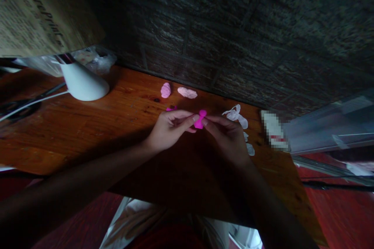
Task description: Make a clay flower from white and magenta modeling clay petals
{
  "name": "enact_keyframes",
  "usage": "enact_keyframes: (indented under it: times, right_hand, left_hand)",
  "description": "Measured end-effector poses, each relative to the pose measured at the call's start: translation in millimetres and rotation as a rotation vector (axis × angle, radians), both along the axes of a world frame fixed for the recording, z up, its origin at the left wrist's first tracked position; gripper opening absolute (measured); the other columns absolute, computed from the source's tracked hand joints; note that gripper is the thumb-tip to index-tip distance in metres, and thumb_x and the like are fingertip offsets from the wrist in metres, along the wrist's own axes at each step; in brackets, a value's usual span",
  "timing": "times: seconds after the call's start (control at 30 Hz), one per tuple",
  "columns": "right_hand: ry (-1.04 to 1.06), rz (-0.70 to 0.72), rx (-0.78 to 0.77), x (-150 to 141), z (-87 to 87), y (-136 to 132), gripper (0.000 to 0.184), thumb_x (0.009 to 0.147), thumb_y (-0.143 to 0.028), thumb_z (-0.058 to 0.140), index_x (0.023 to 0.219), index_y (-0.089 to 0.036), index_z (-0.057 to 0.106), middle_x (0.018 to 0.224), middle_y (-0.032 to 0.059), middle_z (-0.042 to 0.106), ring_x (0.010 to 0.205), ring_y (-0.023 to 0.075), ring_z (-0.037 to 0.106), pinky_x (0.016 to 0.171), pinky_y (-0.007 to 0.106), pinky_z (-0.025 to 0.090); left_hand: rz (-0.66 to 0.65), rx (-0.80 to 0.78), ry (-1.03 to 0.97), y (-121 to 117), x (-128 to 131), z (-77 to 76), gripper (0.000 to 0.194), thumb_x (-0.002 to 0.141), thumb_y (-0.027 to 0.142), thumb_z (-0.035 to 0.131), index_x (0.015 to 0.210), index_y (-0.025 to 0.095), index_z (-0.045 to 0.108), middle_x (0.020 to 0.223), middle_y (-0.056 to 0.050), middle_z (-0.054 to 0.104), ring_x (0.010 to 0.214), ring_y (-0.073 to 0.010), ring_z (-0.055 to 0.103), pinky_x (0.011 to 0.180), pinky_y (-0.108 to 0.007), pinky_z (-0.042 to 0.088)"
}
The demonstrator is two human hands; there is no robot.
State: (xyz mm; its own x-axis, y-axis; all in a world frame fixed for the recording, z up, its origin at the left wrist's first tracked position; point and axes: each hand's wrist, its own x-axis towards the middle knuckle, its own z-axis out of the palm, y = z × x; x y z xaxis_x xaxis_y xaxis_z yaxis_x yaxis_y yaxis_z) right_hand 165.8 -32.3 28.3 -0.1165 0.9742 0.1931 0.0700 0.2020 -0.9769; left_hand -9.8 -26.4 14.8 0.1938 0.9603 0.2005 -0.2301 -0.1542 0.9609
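Note:
A small bright pink lump of soft material point(200, 120) is pinched between both my hands over the wooden table point(87, 132). My left hand point(171, 127) grips it from the left with thumb and fingers closed. My right hand point(229, 136) pinches it from the right. Another bit of bright pink point(171, 108) peeks out just behind my left hand. Two pale pink pieces point(165, 90) point(187, 92) lie on the table farther back, near the wall.
A white lamp base point(83, 82) with a cord stands at the back left, with crumpled plastic point(99, 60) behind it. White scraps point(236, 115) lie right of my hands. A dark brick-patterned wall point(248, 27) runs behind; a clear box point(330, 124) sits at right.

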Motion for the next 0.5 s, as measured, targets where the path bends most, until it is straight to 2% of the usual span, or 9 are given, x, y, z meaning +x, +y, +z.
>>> enact_keyframes:
  times: [0.2, 0.5]
  right_hand:
    - [-0.048, 0.026, 0.057, 1.1, -2.6, 1.4, 0.013, 0.083, -0.025, 0.077, 0.094, -0.027, 0.081, 0.099, -0.0002, 0.082, 0.092, 0.0180, 0.075, 0.087, 0.033, 0.060]
    - [-0.085, 0.043, 0.102, 1.9, -4.8, 2.4, 0.015, 0.082, -0.027, 0.078, 0.097, -0.029, 0.080, 0.103, -0.0001, 0.081, 0.093, 0.0178, 0.074, 0.087, 0.034, 0.059]
  left_hand:
    - [-0.020, -0.100, -0.027, 0.7, -2.1, 2.6, 0.026, 0.078, 0.038, 0.081, 0.085, 0.014, 0.076, 0.082, -0.003, 0.077, 0.074, -0.0143, 0.073, 0.070, -0.026, 0.066]
    - [-0.045, -0.097, -0.065, 2.1, -2.2, -0.5, 0.020, 0.079, 0.032, 0.080, 0.090, 0.015, 0.076, 0.084, -0.002, 0.076, 0.075, -0.0130, 0.072, 0.067, -0.024, 0.065]
